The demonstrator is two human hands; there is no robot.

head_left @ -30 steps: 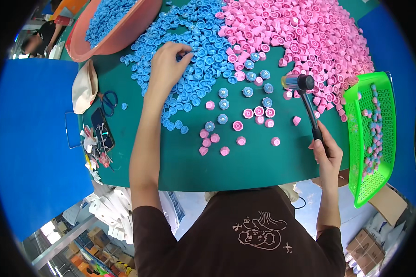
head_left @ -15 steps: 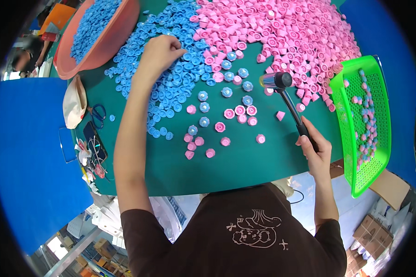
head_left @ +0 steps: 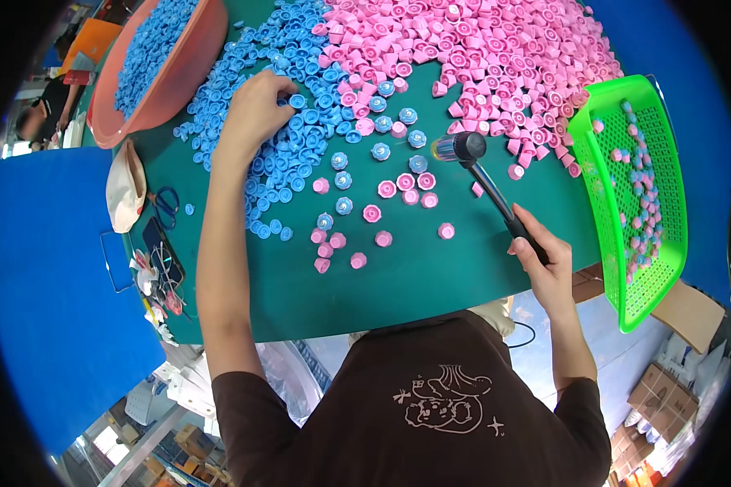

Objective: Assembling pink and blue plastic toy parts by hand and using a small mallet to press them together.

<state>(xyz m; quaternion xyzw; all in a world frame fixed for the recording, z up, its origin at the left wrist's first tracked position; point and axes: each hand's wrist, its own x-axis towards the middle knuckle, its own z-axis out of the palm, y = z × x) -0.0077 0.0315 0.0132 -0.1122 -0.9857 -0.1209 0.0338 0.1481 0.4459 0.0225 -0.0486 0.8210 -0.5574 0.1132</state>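
My left hand (head_left: 253,116) is closed in a pinch over the spread of small blue plastic caps (head_left: 307,138), with one blue cap (head_left: 297,101) at its thumb and fingertips. My right hand (head_left: 547,264) grips the black handle of a small mallet (head_left: 495,191). Its head, dark at one end and yellowish clear at the other, hangs above the green table. Between the hands sit several blue-topped pieces with shiny centres (head_left: 381,151) and loose pink cup-shaped pieces (head_left: 371,213), some with the hollow side up.
A large heap of pink pieces (head_left: 495,57) covers the far side. A pink basin (head_left: 207,61) of blue caps stands far left, a green basket (head_left: 613,203) with blue-and-pink pieces at right. Scissors (head_left: 166,203), a phone (head_left: 164,250) and a cloth pouch (head_left: 126,191) lie left. Another person (head_left: 53,105) is far left.
My left hand has drawn back toward me and to the left, with the blue cap at its fingertips. The mallet head has come nearer and leftward. The whole view has shifted slightly.
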